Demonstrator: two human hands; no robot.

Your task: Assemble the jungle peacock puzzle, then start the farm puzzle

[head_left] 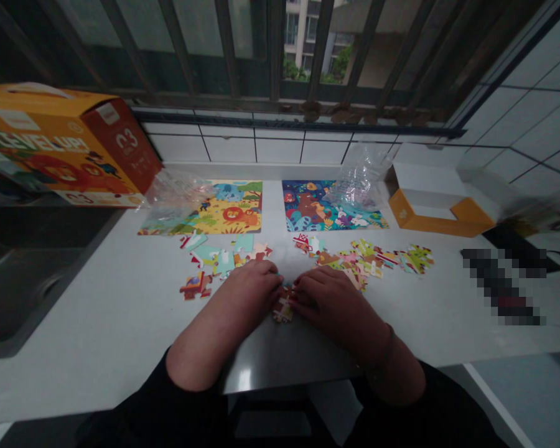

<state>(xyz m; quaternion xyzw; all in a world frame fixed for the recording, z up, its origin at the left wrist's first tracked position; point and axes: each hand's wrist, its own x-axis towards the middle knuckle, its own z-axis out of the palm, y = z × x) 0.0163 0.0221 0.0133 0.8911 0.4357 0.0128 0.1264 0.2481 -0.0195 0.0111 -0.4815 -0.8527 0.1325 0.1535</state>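
Observation:
Near the front of the white counter, my left hand (260, 283) and my right hand (324, 292) meet over a small cluster of brown jigsaw puzzle pieces (283, 311). Fingers of both hands are curled and closed on the pieces from either side. My fingers cover part of them, so how they fit together is hard to see. Loose puzzle pieces (223, 260) in pale green and red lie beyond my left hand, with a red and orange piece (196, 286) beside my forearm. More pieces (366, 256), mostly green and yellow, spread beyond my right hand.
Behind the pieces lie a yellow lion picture sheet (240, 214) and a blue animal picture sheet (308, 208), partly under clear plastic bags (361, 177). An orange box (70, 149) stands at left by a sink (37, 280). An opened box part (441, 221) sits at right.

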